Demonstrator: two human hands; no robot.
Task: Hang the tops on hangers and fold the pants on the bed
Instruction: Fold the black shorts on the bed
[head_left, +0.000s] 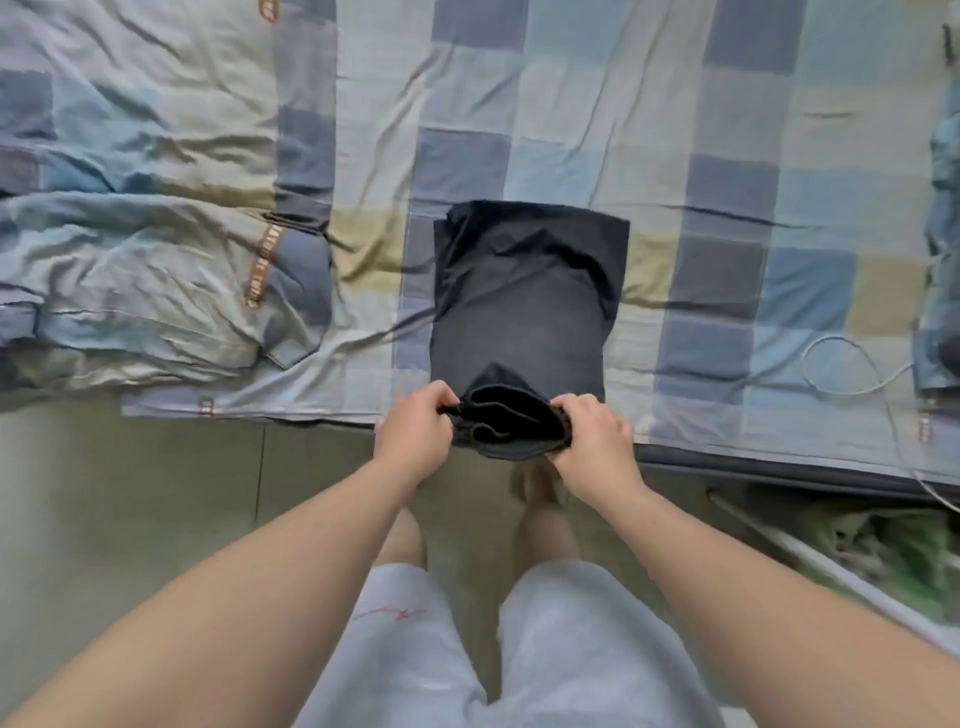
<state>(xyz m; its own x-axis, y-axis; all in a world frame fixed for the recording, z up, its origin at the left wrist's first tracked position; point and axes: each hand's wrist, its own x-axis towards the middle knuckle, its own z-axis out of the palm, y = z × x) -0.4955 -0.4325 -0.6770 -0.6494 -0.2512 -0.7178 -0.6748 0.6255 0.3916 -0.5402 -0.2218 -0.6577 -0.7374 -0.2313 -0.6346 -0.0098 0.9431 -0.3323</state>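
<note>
Dark pants (524, 301) lie folded in a rough rectangle on the checked bed sheet (727, 156), near the bed's front edge. Their near end is bunched into a roll that hangs just over the edge. My left hand (415, 431) grips the left side of that bunched end. My right hand (592, 436) grips its right side. Both hands have their fingers curled round the fabric. No tops or hangers are in view.
A crumpled checked quilt (156, 270) covers the left part of the bed. A white cable (852, 369) loops on the sheet at the right. A pillow edge (943, 208) shows at the far right. Green clutter (893, 540) sits on the floor at the lower right.
</note>
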